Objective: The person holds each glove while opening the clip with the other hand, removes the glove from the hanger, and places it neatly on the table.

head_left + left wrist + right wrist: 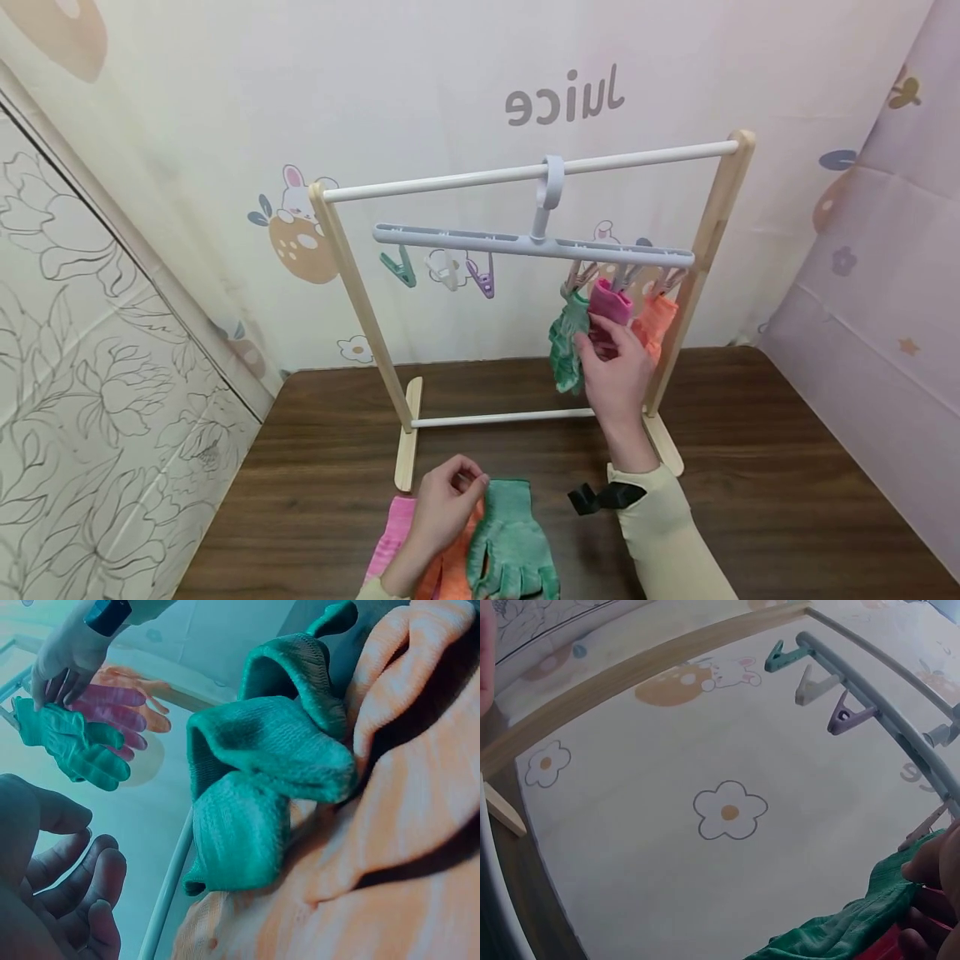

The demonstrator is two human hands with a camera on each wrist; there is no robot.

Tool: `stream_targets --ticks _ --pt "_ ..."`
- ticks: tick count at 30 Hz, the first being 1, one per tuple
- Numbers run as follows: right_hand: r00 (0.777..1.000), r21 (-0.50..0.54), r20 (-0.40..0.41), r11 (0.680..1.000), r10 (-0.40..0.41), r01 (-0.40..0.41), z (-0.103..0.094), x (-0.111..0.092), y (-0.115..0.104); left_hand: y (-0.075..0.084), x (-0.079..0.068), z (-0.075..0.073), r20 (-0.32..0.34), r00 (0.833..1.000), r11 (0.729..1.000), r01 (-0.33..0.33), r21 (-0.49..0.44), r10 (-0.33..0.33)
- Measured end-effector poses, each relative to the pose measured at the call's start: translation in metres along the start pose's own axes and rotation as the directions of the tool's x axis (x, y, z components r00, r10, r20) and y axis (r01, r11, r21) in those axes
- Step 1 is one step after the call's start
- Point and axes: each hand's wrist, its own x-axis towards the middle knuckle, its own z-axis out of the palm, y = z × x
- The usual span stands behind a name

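A green glove (569, 342) hangs by its cuff from a pinkish clothes peg (576, 279) on the hanger. My right hand (618, 367) pinches this glove just below the cuff, and the right wrist view shows the thumb against the green fabric (855, 919). Beside it hang a pink glove (611, 302) and an orange glove (657, 323), each from a peg. Lower down, my left hand (448, 504) hovers by the gloves on the table, its fingers loosely bent and holding nothing. Nearest to it are a green glove (513, 533), an orange glove (455, 562) and a pink glove (390, 537).
A grey-blue hanger (465, 240) hooks over the white top bar (442, 182) of a wooden-sided rack (367, 321). Green (401, 268), white (447, 273) and purple pegs (483, 279) dangle on its left half. The rack stands on a dark wooden table (315, 475) before a printed curtain.
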Motion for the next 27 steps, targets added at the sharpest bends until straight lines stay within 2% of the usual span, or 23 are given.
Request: stream_targets --ticks 7,13,27 --pt "1.000 -0.005 -0.015 1.000 0.021 -0.021 0.003 -0.002 0.003 0.000 -0.002 -0.001 0.019 1.000 1.000 -0.003 -0.009 0.004" --pt "0.999 -0.001 -0.015 0.999 0.033 -0.033 0.002 -0.004 0.010 0.003 0.002 -0.006 0.011 0.999 0.999 -0.045 -0.001 0.045" --pt "0.999 -0.044 0.012 0.999 0.033 -0.032 -0.003 -0.015 0.014 0.030 0.023 -0.009 -0.014 0.992 0.991 -0.128 0.029 0.128"
